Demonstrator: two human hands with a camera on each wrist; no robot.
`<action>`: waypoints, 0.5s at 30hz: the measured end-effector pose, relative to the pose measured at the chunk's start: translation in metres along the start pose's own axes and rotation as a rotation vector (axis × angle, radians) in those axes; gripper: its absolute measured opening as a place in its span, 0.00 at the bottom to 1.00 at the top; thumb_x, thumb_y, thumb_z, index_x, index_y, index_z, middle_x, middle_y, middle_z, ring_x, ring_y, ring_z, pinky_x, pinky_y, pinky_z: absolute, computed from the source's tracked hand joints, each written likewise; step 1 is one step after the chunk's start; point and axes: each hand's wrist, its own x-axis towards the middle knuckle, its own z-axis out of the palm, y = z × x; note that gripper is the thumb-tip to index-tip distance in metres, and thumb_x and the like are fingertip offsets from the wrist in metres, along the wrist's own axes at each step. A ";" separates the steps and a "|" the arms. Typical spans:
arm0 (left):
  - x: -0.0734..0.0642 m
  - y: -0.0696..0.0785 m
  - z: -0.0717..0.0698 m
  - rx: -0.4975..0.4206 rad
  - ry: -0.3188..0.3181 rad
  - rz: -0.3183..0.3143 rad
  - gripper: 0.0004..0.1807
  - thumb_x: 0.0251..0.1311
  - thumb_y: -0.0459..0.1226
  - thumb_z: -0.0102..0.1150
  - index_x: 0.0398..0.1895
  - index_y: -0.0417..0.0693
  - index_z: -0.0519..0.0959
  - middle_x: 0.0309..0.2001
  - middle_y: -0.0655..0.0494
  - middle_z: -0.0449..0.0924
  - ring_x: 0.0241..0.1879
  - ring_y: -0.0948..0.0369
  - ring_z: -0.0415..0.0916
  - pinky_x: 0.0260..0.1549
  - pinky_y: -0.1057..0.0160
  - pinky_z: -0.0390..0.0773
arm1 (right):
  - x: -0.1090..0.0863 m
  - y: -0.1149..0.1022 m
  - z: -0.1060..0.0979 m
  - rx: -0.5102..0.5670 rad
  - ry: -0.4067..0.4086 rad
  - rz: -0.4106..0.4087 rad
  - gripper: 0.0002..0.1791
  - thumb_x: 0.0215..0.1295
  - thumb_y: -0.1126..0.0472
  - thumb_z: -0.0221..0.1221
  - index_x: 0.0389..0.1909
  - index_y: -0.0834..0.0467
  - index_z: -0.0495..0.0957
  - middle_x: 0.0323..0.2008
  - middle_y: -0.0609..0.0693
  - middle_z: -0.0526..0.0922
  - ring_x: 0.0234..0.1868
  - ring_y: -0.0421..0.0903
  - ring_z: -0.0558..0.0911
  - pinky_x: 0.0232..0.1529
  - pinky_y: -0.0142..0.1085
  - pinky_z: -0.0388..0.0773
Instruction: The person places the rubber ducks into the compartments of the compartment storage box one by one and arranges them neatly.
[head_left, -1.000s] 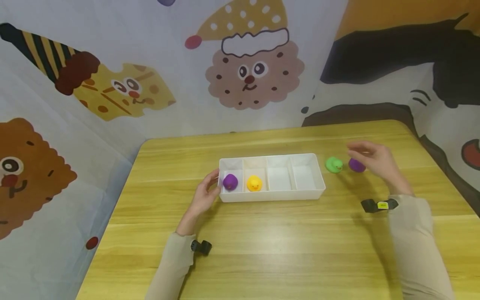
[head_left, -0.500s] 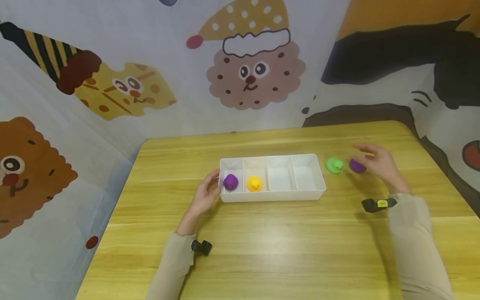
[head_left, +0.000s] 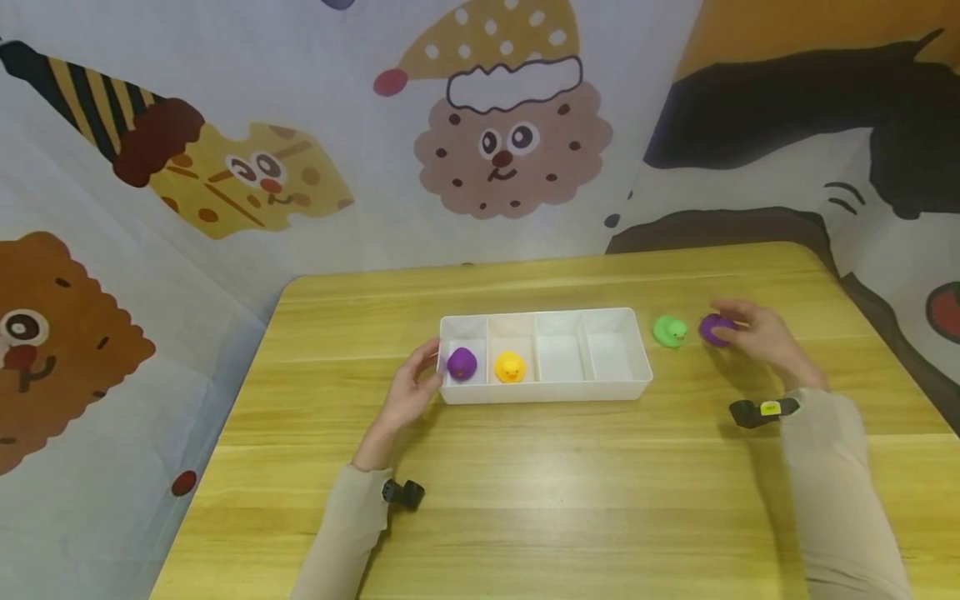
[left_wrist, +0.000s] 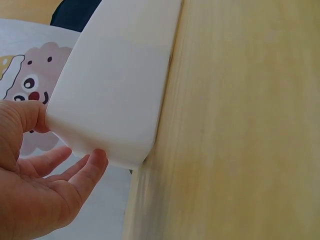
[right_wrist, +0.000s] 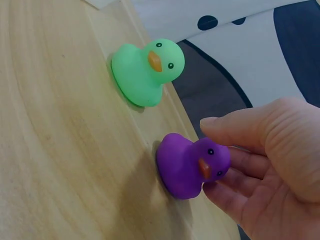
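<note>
A white divided tray [head_left: 543, 392] sits on the table. My left hand [head_left: 408, 387] holds its left end; in the left wrist view the thumb [left_wrist: 32, 115] is at the rim and the fingertips [left_wrist: 100, 157] are against the end wall. One purple rubber duck [head_left: 461, 363] lies in the leftmost compartment, and a yellow rubber duck [head_left: 510, 367] occupies the one beside it. Right of the tray, my right hand [head_left: 757, 333] is around a second purple rubber duck [right_wrist: 185, 165], its thumb slightly apart from the duck and fingers behind the head. A green rubber duck [right_wrist: 142, 72] stands nearby.
The wooden table [head_left: 525, 500] ends at a back edge against a cloth backdrop [head_left: 360, 233] printed with cartoon figures. Dark wrist cameras [head_left: 402, 494] are strapped over both sleeves.
My right hand has lowered to the second purple duck, its fingers now closer around it. The left hand stays at the tray's end, and the ducks have not moved.
</note>
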 end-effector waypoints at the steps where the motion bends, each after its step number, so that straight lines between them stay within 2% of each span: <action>1: 0.000 0.000 0.000 0.002 0.000 -0.001 0.30 0.55 0.17 0.46 0.64 0.24 0.57 0.62 0.26 0.60 0.59 0.35 0.61 0.59 0.47 0.70 | 0.000 0.000 0.000 -0.001 0.002 -0.003 0.26 0.65 0.66 0.54 0.61 0.74 0.62 0.56 0.75 0.67 0.55 0.71 0.67 0.38 0.09 0.62; 12: 0.001 -0.001 0.000 0.015 0.005 -0.009 0.30 0.55 0.17 0.46 0.64 0.25 0.58 0.62 0.26 0.60 0.60 0.36 0.62 0.59 0.47 0.69 | 0.000 0.006 -0.001 -0.012 -0.021 0.000 0.26 0.66 0.65 0.55 0.59 0.76 0.63 0.57 0.77 0.65 0.55 0.74 0.67 0.34 0.07 0.63; 14: 0.001 -0.001 0.000 0.012 0.006 -0.008 0.30 0.55 0.17 0.46 0.64 0.25 0.58 0.62 0.26 0.60 0.59 0.35 0.62 0.59 0.47 0.69 | 0.001 0.005 -0.002 -0.031 -0.029 0.018 0.27 0.66 0.62 0.55 0.60 0.74 0.63 0.57 0.76 0.65 0.55 0.73 0.67 0.37 0.12 0.67; 15: 0.001 -0.001 0.000 0.011 0.005 -0.007 0.30 0.55 0.17 0.46 0.64 0.24 0.58 0.62 0.26 0.60 0.59 0.35 0.62 0.59 0.47 0.69 | 0.001 0.005 -0.002 -0.037 -0.033 0.025 0.27 0.66 0.61 0.55 0.60 0.74 0.63 0.57 0.75 0.66 0.55 0.72 0.67 0.42 0.17 0.71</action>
